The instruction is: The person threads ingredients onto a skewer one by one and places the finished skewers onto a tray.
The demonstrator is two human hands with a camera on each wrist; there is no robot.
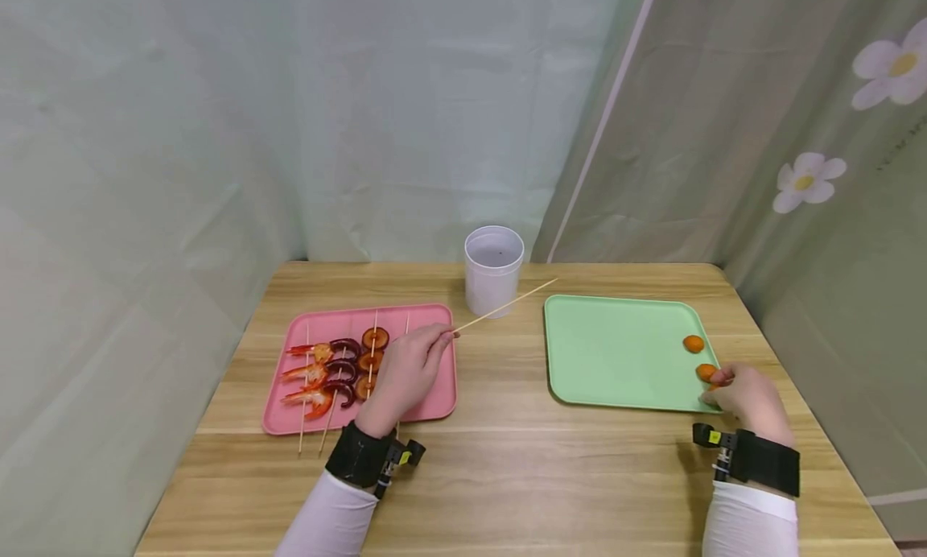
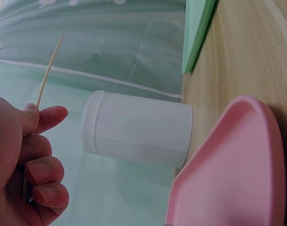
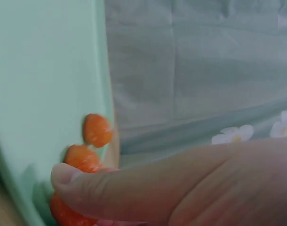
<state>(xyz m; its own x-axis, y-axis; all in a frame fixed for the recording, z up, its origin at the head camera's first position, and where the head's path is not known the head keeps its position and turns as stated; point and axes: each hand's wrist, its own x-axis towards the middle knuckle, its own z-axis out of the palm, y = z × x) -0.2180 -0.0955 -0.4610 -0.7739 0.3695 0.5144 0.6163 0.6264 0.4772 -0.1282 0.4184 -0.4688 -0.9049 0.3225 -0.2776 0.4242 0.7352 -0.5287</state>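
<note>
My left hand (image 1: 407,370) pinches a thin bamboo skewer (image 1: 507,304) between thumb and forefinger, above the right part of the pink tray (image 1: 434,392). The skewer's bare tip points up and to the right, past the white cup. At the near right corner of the green tray (image 1: 615,352), my right hand (image 1: 749,398) pinches a small rounded orange food piece (image 3: 70,213), partly hidden by the thumb. Two similar pieces lie on the tray just beyond it, a nearer orange piece (image 3: 82,157) and a farther orange piece (image 3: 97,130).
Finished-looking skewers lie on the pink tray: shrimp (image 1: 315,373), dark curled tentacles (image 1: 340,369) and brown mushroom-like slices (image 1: 371,362). A white cup (image 1: 494,279) stands at the table's back edge between the trays. Curtains (image 1: 434,122) hang behind the wooden table (image 1: 507,476).
</note>
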